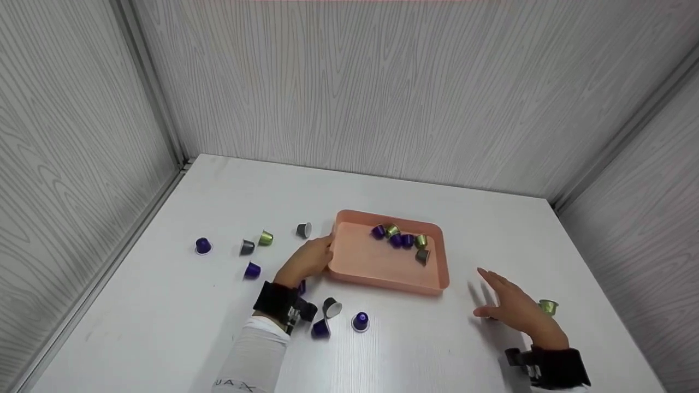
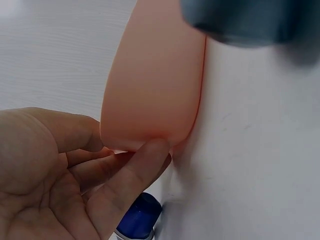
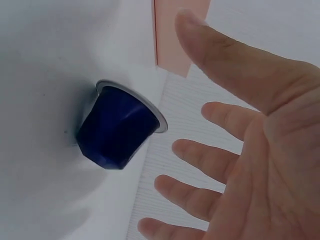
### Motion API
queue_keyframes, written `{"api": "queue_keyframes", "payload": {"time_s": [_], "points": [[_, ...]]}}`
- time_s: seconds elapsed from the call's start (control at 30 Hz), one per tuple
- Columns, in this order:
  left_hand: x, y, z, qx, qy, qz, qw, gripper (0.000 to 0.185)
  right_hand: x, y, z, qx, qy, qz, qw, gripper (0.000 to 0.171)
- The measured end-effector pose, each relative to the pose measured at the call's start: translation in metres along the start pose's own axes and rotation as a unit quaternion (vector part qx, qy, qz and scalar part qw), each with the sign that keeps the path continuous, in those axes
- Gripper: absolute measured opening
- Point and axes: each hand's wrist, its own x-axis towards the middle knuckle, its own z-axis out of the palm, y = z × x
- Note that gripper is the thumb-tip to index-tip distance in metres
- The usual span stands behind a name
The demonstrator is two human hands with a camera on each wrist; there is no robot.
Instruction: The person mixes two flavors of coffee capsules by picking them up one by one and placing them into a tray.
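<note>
Steady the pink tray [image 1: 382, 273] with your left hand [image 1: 307, 261] pinching its corner (thumb underneath); your right hand [image 1: 516, 310], fingers spread, closes gently on the blue capsule [image 3: 117, 127].

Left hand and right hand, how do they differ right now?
The left hand grips the near-left corner of the pink tray, fingers curled on its rim; the right hand holds nothing, fingers spread straight above the table. The left hand lies among scattered capsules; the right hand hovers by a blue capsule, with a green capsule just behind it. Both wear dark wrist straps.
</note>
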Motion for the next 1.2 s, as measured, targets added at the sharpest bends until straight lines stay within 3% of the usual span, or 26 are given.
{"api": "queue_keyframes", "payload": {"time_s": [0.3,1.2], "points": [[0.0010,-0.0002,0.0004,-0.006,0.001,0.012,0.9999,0.046,-0.0037,-0.0012,-0.0059,0.006,-0.054,0.047,0.997,0.087],[-0.0002,0.0015,0.0001,-0.013,-0.005,0.005,0.9999,0.050,-0.0008,0.0056,-0.0031,-0.015,-0.041,0.075,0.996,0.048]]}}
